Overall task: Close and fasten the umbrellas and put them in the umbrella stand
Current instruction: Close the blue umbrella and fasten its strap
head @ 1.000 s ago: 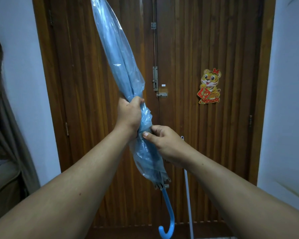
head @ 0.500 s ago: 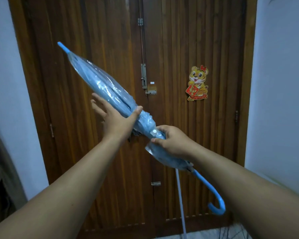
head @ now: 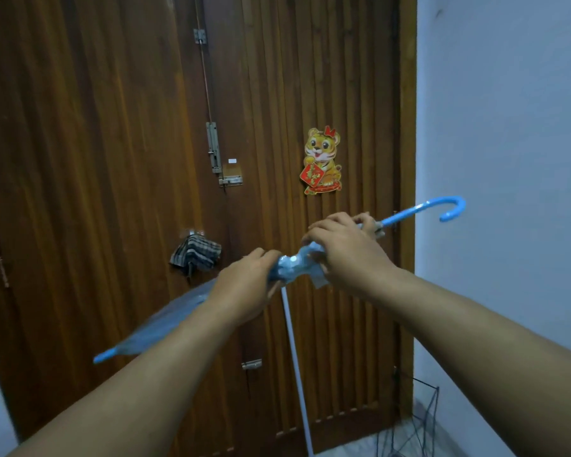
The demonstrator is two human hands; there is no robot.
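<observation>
Where a wooden door (head: 112,159) meets the white wall (head: 508,127), a wire stand (head: 419,420) sits; both hands, left (head: 244,285) and right (head: 350,255), grip the blue umbrella (head: 165,318).

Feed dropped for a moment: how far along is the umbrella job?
Done: the blue umbrella is folded shut. In hand: left hand and right hand both grip its gathered canopy, tip low left; fastening can't be confirmed. Left: putting it in the wire stand at lower right.

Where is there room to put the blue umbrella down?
The wire umbrella stand in the bottom right corner, between door and white wall, looks open-topped; its inside is hard to see. Mid-door is crowded: both hands grip the blue umbrella near a hanging checked umbrella.
</observation>
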